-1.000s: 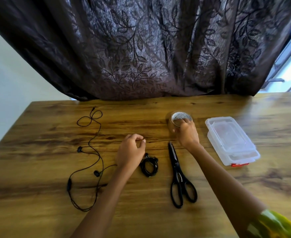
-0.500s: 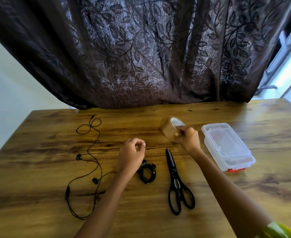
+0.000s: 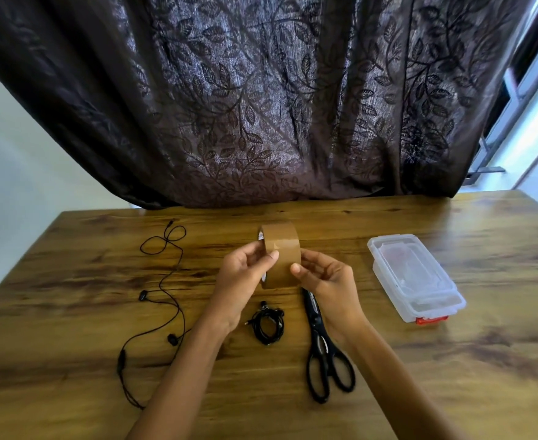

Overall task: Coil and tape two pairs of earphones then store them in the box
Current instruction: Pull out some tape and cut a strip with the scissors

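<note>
A brown tape roll (image 3: 281, 249) stands on edge in the air above the table, held between both hands. My left hand (image 3: 240, 281) grips its left side with the thumb on the brown face. My right hand (image 3: 326, 282) grips its right side, thumb pressed on the tape. A coiled black earphone (image 3: 267, 323) lies on the table below my hands. A second black earphone (image 3: 163, 300) lies uncoiled and spread out at the left. The clear plastic box (image 3: 415, 277) with its lid on and a red latch sits at the right.
Black scissors (image 3: 323, 344) lie shut on the wooden table (image 3: 451, 360) right of the coiled earphone, blades pointing away. A dark leaf-patterned curtain (image 3: 261, 106) hangs behind the table's far edge. A window is at the far right.
My right hand lifted the tape roll off the table and brought it toward the middle. My left hand rose from beside the coiled earphone and took hold of the roll too.
</note>
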The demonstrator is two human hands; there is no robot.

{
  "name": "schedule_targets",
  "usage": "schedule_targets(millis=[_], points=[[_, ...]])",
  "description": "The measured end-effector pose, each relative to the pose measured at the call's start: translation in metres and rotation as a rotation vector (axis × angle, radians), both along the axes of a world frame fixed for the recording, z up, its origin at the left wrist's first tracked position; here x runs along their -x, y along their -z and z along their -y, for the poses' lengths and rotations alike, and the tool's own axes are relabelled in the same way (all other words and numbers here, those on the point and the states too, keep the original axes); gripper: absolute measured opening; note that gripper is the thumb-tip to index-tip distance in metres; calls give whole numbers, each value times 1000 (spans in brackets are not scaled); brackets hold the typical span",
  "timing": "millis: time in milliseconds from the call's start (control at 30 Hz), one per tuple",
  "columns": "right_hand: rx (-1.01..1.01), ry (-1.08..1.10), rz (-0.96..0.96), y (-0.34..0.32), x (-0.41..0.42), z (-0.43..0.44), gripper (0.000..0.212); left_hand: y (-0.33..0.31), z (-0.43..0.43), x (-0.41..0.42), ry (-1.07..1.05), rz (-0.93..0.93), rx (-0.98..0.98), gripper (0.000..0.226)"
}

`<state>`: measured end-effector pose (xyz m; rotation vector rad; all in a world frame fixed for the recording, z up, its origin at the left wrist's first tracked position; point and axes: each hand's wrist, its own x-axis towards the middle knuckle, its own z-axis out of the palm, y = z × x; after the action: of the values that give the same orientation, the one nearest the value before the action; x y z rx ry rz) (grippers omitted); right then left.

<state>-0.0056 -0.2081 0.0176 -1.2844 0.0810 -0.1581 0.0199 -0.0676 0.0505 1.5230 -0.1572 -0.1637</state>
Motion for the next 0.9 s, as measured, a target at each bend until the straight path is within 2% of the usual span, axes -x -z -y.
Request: schedule_targets(millis=[200,333,400,500,633,900], points=[[162,-12,51,-10,8,-1,30,-2,-6,6,83,-33,70,30],[545,108,155,-17,9,4,39,0,-8,9,88,-41,95,34],[769,182,315,-18,7,7,38,0,-8,10,95,-43,108,34],[963,194,500,-19,1,8,34,0,-7,13,126,-25,98,33],[1091,183,630,-21,-6,8,31,-1,-6,15,138,1,83,33],[1200,156,760,-20,-12,8,22,-5,-7,17,137,44,62,32]])
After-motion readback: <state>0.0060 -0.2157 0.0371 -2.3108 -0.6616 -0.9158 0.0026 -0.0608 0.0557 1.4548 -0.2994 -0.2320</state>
